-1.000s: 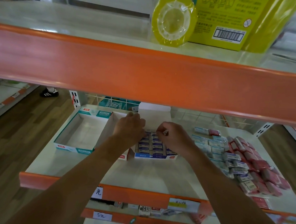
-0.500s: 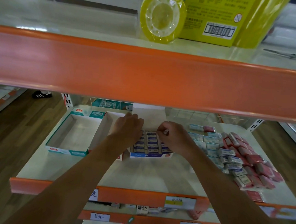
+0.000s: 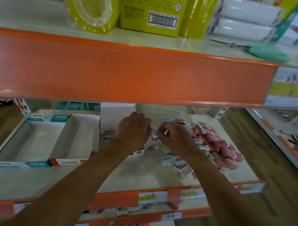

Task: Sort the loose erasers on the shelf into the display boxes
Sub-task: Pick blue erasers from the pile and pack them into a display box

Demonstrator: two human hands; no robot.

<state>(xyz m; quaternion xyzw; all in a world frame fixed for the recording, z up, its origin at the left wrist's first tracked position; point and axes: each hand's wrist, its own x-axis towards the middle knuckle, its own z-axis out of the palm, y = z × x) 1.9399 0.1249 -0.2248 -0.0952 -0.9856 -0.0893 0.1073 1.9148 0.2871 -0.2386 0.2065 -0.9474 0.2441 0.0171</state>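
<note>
Above the right end of the part-filled display box [image 3: 138,152], the right hand [image 3: 175,138] pinches a small wrapped eraser [image 3: 156,136] at its fingertips, its long axis seemingly running left to right toward the left hand [image 3: 133,129]. That hand's fingers curl down over the box's rows, and I cannot tell whether it grips anything. The loose erasers [image 3: 217,146] lie heaped on the shelf [image 3: 140,178] just right of that box, nearer the right hand; two empty boxes [image 3: 38,141] stand to its left.

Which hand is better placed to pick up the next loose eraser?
Right. The right hand is beside the pile of loose erasers; the left hand is over the display box, farther away.
</note>
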